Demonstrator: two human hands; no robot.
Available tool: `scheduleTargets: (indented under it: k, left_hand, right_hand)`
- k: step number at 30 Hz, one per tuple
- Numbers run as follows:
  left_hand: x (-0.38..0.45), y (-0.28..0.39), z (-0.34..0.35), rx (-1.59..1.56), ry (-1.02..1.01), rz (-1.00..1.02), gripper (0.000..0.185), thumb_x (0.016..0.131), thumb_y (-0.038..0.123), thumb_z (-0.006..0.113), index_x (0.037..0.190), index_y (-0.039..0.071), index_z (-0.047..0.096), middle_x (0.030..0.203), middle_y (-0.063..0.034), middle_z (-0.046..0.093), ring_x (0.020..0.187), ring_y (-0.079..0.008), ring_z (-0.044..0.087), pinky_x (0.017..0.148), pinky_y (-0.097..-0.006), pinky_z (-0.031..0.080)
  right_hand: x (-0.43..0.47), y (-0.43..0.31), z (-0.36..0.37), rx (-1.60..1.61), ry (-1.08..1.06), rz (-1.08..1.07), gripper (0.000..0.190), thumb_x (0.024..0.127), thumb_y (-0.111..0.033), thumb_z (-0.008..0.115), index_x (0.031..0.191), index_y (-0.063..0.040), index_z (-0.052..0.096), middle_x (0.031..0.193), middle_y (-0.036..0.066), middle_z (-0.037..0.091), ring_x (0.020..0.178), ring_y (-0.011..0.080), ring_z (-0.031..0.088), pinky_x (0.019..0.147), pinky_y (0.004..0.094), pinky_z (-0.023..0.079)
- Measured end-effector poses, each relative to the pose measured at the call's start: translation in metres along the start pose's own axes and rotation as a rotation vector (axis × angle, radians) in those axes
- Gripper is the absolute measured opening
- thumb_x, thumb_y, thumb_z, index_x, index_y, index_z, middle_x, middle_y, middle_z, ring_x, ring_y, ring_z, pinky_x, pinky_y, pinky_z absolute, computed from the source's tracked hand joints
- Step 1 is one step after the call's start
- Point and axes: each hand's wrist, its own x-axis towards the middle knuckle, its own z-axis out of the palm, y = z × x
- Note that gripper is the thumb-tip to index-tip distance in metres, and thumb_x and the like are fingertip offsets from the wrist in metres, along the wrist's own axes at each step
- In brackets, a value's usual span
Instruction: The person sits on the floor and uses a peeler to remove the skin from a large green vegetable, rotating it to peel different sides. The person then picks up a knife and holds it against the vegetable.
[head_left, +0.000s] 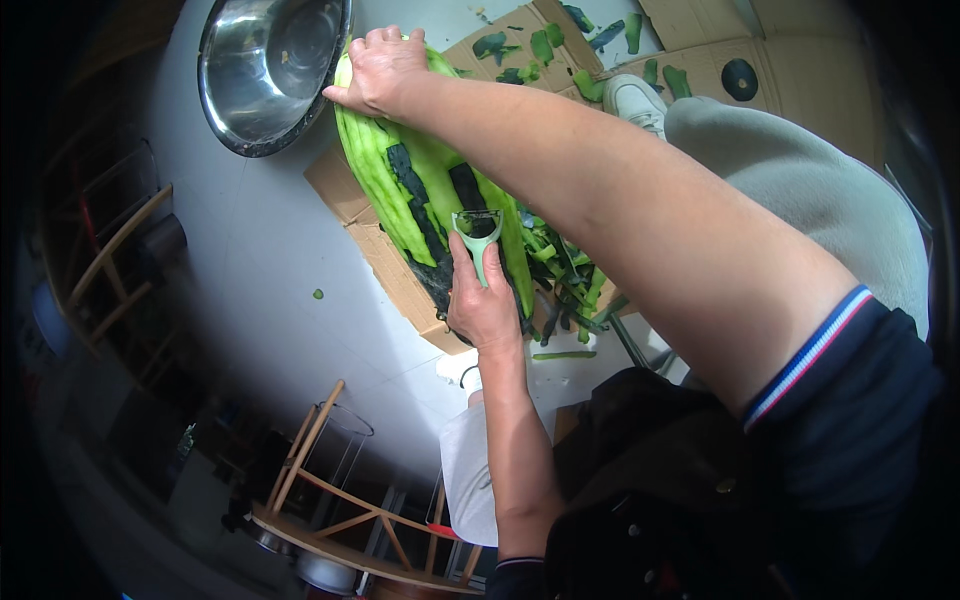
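A large winter melon (362, 161) lies on cardboard, mostly peeled to pale green, with dark strips of rind left on it. My right hand (386, 71) is spread over its upper end, pressed flat, holding no tool. In my left hand (484, 300) is a Y-shaped peeler (478, 234) with a pale green handle; its blade lies at a dark rind strip on the melon's middle. Beside the melon, partly behind my right forearm, are piled green peelings (574, 285).
A steel basin (274, 71) stands by the melon's upper end. Flattened cardboard (701, 22) bears scattered peel pieces and a round dark rind piece (739, 79). My shoe (635, 101) is near them. Wooden-framed furniture (330, 480) stands at the lower left.
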Motion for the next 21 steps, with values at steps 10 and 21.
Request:
scheduleTargets:
  k: [10,21]
  left_hand:
    - [0.068,0.026,0.036,0.063,-0.128,0.072,0.054,0.093,0.029,0.063,0.143,0.021,0.046,0.079,-0.0084,0.068,0.064,-0.0291,0.065,0.054,-0.0396,0.05]
    - [-0.095,-0.04,0.021,-0.073,-0.021,-0.102,0.057,0.097,0.025,0.059,0.148,0.008,0.039,0.104,-0.0176,0.071,0.082,-0.0337,0.07,0.07,-0.037,0.056]
  right_hand:
    - [0.0,0.001,0.002,0.008,-0.006,0.007,0.078,0.084,-0.07,0.05,0.131,-0.008,0.056,0.131,0.012,0.055,0.127,0.0273,0.046,0.102,0.0557,0.034]
    - [0.005,0.001,0.002,-0.043,-0.033,0.018,0.08,0.084,-0.071,0.047,0.132,-0.008,0.055,0.132,0.011,0.054,0.129,0.0269,0.046,0.104,0.0551,0.034]
